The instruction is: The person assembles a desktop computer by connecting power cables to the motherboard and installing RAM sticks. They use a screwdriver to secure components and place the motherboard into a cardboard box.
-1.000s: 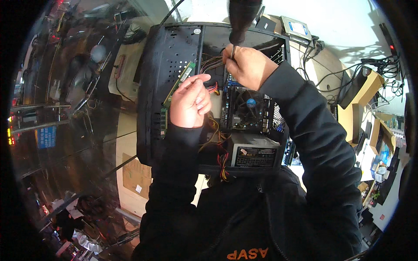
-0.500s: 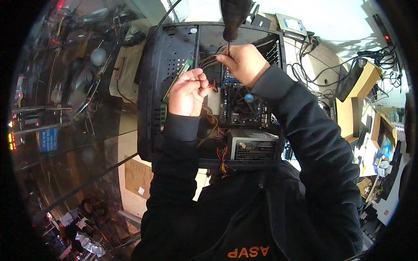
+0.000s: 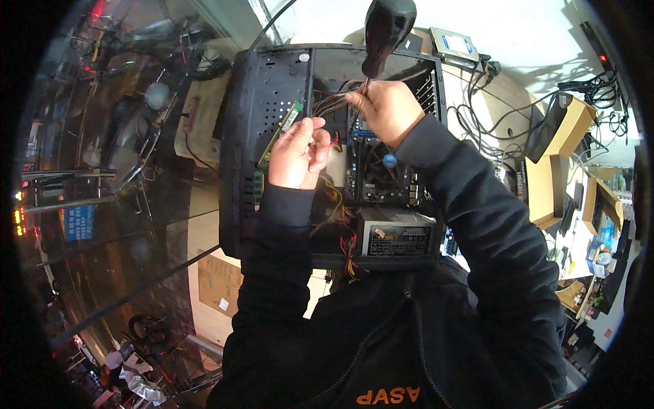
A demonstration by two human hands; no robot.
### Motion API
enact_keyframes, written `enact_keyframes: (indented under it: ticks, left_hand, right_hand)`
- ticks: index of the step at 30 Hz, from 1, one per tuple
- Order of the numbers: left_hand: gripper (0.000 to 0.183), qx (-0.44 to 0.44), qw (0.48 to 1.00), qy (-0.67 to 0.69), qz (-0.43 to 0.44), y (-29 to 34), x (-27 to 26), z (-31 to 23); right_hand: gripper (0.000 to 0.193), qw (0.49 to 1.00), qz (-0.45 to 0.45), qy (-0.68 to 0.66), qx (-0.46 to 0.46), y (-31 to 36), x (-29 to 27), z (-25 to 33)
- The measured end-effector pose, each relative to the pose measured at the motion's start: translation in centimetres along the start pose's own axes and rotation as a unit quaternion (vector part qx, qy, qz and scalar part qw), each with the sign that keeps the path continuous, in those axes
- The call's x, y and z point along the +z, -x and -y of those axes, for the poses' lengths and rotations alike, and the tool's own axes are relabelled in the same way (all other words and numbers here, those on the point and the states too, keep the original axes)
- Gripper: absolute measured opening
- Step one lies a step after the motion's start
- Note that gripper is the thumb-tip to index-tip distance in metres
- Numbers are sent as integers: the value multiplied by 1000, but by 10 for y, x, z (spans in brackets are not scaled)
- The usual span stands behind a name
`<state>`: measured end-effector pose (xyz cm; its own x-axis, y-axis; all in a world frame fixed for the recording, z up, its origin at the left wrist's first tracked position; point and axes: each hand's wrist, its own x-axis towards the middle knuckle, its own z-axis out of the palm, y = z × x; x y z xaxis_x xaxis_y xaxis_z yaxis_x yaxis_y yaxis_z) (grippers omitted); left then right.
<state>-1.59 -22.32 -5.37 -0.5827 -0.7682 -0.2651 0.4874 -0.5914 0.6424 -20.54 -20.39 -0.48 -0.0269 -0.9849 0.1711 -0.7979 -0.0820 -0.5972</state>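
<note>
My right hand (image 3: 387, 112) is closed around the shaft of a screwdriver (image 3: 390, 31), whose black handle stands up beyond the fingers. Thin brown wires (image 3: 332, 103) run from those fingers toward my left hand (image 3: 298, 153). Turned palm up, the left hand has its fingers curled in; what they pinch is hidden. Partly behind it is a slanting green memory stick (image 3: 291, 116), and I cannot tell whether the hand touches it. Both hands are over an opened black computer case (image 3: 235, 204). Inside, a round-hubbed fan (image 3: 390, 159) sits on the motherboard (image 3: 349, 174).
A power supply (image 3: 396, 235) fills the case's near right corner, with coloured cables (image 3: 349, 253) beside it. Another green memory stick (image 3: 258, 187) lies at the left. A hard drive (image 3: 455, 43) lies behind the case; black cables (image 3: 477, 112) and open cardboard boxes (image 3: 569, 143) are at the right.
The screwdriver handle has swung to the right and tilted. The view has shifted slightly, so the case and hands appear a little lower. Both hands keep their grip.
</note>
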Motion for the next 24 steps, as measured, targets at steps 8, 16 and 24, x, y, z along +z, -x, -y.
enact_keyframes:
  ticks: [8,16,24]
  left_hand:
    - [36,-45,997,54,-29,-2,8,-2]
    - [29,-24,999,30,-1,-1,3,1]
    - [18,14,1000,17,-3,-1,7,2]
  right_hand:
    - [25,999,17,-38,20,8,3,2]
    - [24,998,25,-37,-54,10,3,-9]
    - [17,991,-54,-65,-102,5,3,-10]
